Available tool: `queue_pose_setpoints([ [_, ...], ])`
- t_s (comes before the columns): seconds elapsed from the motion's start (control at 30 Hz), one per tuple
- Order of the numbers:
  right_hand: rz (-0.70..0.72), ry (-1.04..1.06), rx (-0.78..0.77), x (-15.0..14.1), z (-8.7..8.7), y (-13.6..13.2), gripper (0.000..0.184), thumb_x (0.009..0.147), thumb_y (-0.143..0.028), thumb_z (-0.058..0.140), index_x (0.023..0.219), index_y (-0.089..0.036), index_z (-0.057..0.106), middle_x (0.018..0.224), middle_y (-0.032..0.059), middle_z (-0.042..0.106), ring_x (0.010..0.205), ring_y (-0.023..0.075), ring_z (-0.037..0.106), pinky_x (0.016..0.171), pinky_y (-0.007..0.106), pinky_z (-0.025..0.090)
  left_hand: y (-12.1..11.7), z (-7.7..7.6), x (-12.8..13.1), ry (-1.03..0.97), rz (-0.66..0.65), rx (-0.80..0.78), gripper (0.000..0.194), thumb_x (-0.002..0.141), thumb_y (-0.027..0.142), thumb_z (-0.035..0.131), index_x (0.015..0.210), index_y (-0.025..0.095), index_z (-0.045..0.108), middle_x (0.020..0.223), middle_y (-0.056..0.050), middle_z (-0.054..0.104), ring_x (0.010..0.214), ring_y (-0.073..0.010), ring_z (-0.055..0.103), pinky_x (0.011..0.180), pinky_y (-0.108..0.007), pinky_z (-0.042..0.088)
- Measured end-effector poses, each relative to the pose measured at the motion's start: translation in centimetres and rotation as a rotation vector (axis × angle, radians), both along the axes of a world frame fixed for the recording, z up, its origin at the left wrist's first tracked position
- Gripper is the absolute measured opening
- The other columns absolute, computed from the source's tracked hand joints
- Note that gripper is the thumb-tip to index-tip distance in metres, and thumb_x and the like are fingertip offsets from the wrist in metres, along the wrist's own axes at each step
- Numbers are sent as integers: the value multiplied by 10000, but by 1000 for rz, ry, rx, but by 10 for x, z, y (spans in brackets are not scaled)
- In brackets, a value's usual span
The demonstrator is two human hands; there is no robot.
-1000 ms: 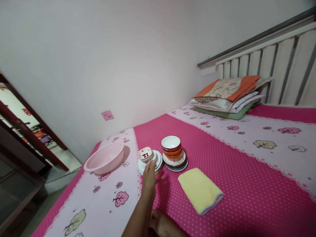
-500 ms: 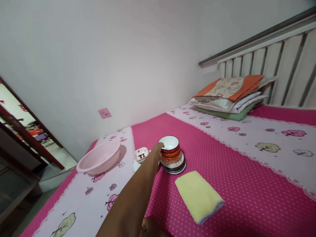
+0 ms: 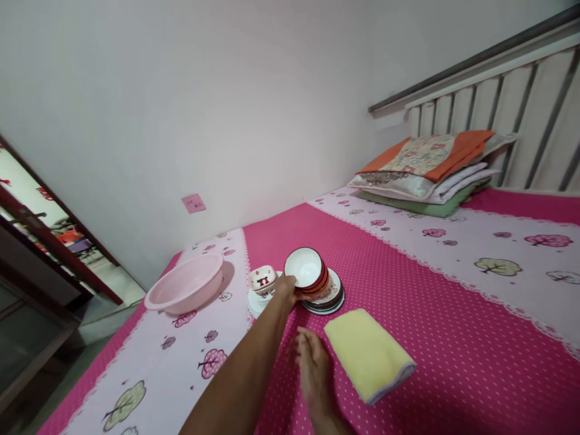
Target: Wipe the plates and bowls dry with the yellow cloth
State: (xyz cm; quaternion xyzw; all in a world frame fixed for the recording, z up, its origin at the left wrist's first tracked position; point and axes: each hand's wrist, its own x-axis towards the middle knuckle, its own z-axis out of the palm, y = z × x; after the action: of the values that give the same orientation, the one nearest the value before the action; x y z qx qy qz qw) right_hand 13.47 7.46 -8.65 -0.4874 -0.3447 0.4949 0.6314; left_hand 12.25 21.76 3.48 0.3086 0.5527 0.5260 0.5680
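Note:
My left hand [image 3: 286, 289] is closed on the near left side of a stack of bowls [image 3: 304, 267], white inside with red and orange outsides. The stack tilts toward me above a pile of plates [image 3: 336, 295]; whether it still touches them I cannot tell. Nearer to me, my right hand [image 3: 312, 362] is open and slightly blurred, with nothing in it. It is beside a folded yellow cloth [image 3: 369, 355]. Left of the bowls, small white patterned dishes [image 3: 261, 278] sit on white plates [image 3: 254, 305], partly behind my left forearm.
A pink basin [image 3: 185, 284] stands on the bed at the left, near the wall. Folded bedding and a pillow [image 3: 426, 160] lie at the far right by the white headboard [image 3: 516, 99]. A pink note [image 3: 194, 203] is on the wall. The bedspread [image 3: 453, 314] is pink and white.
The bowl stack has tipped toward me and shifted slightly left in my left hand. My right hand has come up from the bottom edge, opening beside the yellow cloth.

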Motion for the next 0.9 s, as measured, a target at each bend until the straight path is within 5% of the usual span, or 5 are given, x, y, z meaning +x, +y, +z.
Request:
queue_pose_setpoints([
  [0.27, -66, -41, 131, 14, -12, 2, 734, 1062, -623, 273, 1638, -169, 303, 1709, 192, 332, 1500, 309, 464, 1128, 452, 508, -101, -19, -55, -138, 105, 166, 764, 683, 120, 738, 1422, 89, 544, 1093, -166, 775, 995, -308, 753, 860, -390, 629],
  [0.4, -61, -179, 251, 2, -26, -8, 734, 1033, -639, 368, 1609, -186, 410, 1685, 155, 405, 1565, 312, 360, 1262, 523, 342, -161, -34, -90, -179, 216, 163, 781, 659, 184, 782, 1401, 103, 553, 1060, -181, 787, 958, -318, 770, 733, -341, 636],
  [0.57, 260, -314, 250, -29, -31, -26, 654, 1022, -565, 467, 1561, -197, 514, 1610, 158, 519, 1485, 303, 489, 1231, 500, 405, -208, -56, -145, -231, 454, 30, 747, 653, 132, 747, 1372, 91, 552, 873, -171, 789, 793, -363, 783, 438, -295, 551],
  [0.73, 582, -421, 359, -43, -22, -43, 542, 1013, -407, 515, 1520, -226, 579, 1578, 118, 569, 1473, 271, 514, 1246, 465, 392, -204, -53, -208, -265, 545, -18, 701, 694, 4, 621, 1385, 86, 538, 818, -133, 765, 809, -376, 784, 608, -461, 660],
  [0.9, 600, -499, 327, -47, -20, -51, 420, 946, -326, 556, 1310, -189, 715, 1301, 151, 736, 1248, 279, 687, 1103, 403, 531, -148, -32, -262, -217, 661, -104, 484, 945, 94, 597, 1422, 130, 522, 1115, -143, 731, 933, -283, 756, 741, -443, 663],
])
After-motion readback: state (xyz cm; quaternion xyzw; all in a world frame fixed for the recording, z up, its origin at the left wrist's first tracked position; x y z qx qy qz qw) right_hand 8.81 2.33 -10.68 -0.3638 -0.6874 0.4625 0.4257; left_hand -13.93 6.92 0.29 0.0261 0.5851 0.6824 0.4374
